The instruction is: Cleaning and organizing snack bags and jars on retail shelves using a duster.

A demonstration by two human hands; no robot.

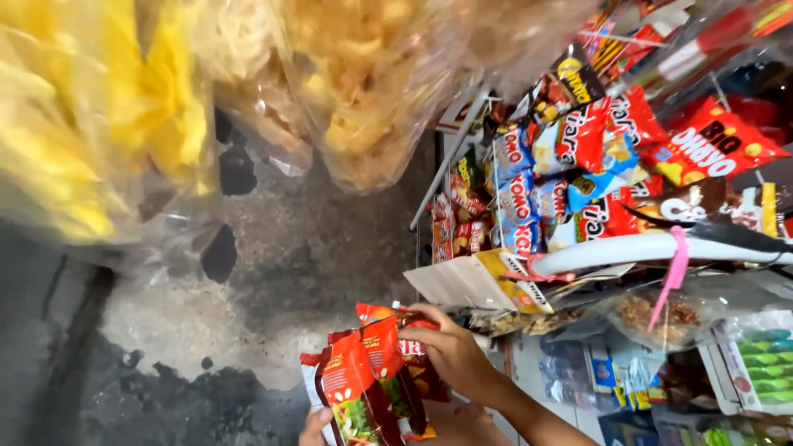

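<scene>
My right hand [453, 353] reaches in from the lower right, its fingers closed over the top of a strip of red snack packets [363, 380] with green and yellow print. At the bottom edge my left hand [316, 426] holds the same packets from below; only its fingertips show. The packets hang in a bunch between the two hands, above a grey concrete floor [273, 248].
Large clear bags of yellow crackers [363, 91] hang overhead at the top and left. To the right, a white rack bar [652, 248] carries many red and blue snack packets [578, 165]. Bottles and boxed goods [595, 372] stand on shelves below.
</scene>
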